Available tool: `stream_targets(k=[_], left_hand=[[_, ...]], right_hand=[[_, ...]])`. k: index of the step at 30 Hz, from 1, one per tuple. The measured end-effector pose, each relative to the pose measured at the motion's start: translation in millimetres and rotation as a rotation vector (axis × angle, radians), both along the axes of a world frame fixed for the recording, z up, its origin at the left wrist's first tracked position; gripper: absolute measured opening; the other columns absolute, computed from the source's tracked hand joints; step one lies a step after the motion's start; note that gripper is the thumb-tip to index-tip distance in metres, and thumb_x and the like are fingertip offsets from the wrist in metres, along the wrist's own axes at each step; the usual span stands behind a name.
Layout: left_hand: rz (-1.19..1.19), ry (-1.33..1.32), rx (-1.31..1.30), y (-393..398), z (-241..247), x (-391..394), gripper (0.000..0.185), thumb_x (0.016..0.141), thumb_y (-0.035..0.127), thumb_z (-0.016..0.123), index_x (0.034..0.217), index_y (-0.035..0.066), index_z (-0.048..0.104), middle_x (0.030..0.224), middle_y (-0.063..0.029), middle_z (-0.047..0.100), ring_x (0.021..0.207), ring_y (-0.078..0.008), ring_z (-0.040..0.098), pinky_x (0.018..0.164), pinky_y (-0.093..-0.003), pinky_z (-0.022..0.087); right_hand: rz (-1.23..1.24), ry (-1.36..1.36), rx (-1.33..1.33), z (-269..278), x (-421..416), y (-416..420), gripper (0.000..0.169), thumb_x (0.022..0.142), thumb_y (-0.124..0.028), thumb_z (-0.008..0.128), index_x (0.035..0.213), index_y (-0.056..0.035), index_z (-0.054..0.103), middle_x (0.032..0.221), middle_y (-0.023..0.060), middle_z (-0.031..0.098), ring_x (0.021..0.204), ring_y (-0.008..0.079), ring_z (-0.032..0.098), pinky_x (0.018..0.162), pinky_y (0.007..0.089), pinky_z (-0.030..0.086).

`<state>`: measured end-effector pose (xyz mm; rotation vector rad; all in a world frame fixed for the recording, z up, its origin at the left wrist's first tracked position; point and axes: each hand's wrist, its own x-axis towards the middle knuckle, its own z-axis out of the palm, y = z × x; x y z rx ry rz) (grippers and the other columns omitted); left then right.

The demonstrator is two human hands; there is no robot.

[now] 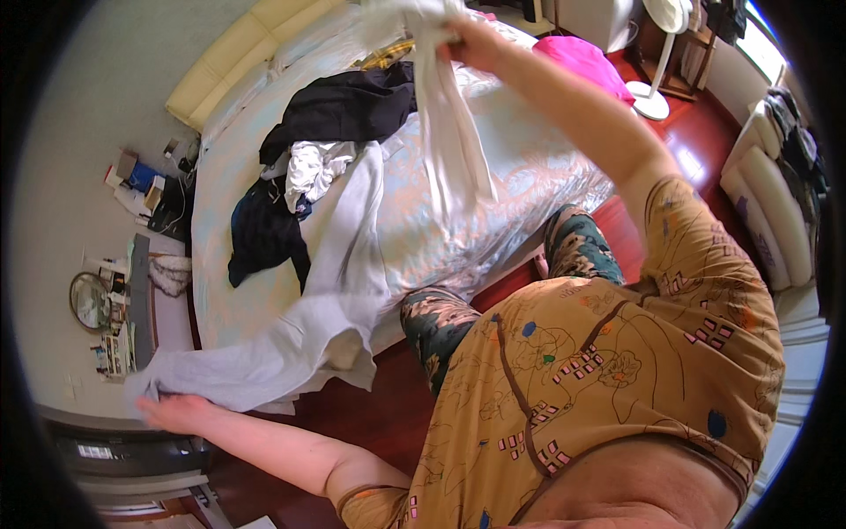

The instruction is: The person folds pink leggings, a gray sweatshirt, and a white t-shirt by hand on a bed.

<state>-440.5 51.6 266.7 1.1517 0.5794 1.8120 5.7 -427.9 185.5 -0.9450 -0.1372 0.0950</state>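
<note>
My left hand (173,413), at the lower left, grips one end of a light grey garment (337,258), which stretches from there up onto the bed. High in the view, my right hand (466,45) is closed on a white garment (443,125) whose long parts hang over the bed; its upper part is blurred. On the bed between them lie a black garment (344,106), a crumpled white cloth (314,175) and a dark navy garment (264,231). A patterned bedspread (529,145) covers the bed.
A bright pink item (581,63) sits at the bed's far right corner, near a white standing fan (651,102). Clothes lie over a cream armchair (770,198) at the right. A desk with a round mirror (90,302) is at the left. My knees are against the bed's edge.
</note>
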Motion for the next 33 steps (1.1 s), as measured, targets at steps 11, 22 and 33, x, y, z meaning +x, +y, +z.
stream_targets(k=[11,22,33], left_hand=[[-0.53,-0.027,0.148,-98.3,93.3,18.0,0.059,0.097,0.038,0.048,0.141,0.002,0.033,0.145,-0.0124,0.037,0.133,-0.0283,0.035,0.112,-0.045,0.026],[0.084,0.107,0.397,-21.5,174.0,-64.7,0.054,0.092,0.038,0.053,0.13,-0.001,0.049,0.132,-0.0141,0.051,0.119,-0.0293,0.048,0.103,-0.0426,0.035],[0.195,0.245,0.286,99.9,156.2,-112.7,0.05,0.093,0.031,0.051,0.125,-0.007,0.052,0.127,-0.0174,0.054,0.112,-0.0289,0.052,0.098,-0.0391,0.04]], right_hand=[[-0.256,-0.361,-1.558,77.5,40.1,55.5,0.034,0.081,-0.036,0.063,0.094,-0.0056,0.065,0.087,0.0112,0.066,0.077,0.0231,0.064,0.063,0.0385,0.052],[0.591,-1.252,-1.097,-123.1,-186.8,235.7,0.035,0.078,-0.033,0.066,0.093,-0.0014,0.064,0.084,0.0163,0.067,0.078,0.0313,0.063,0.07,0.041,0.05],[0.475,-1.105,-1.279,-133.2,-189.6,164.6,0.035,0.071,-0.024,0.066,0.101,-0.0061,0.062,0.09,0.0182,0.065,0.082,0.0354,0.063,0.071,0.0434,0.051]])
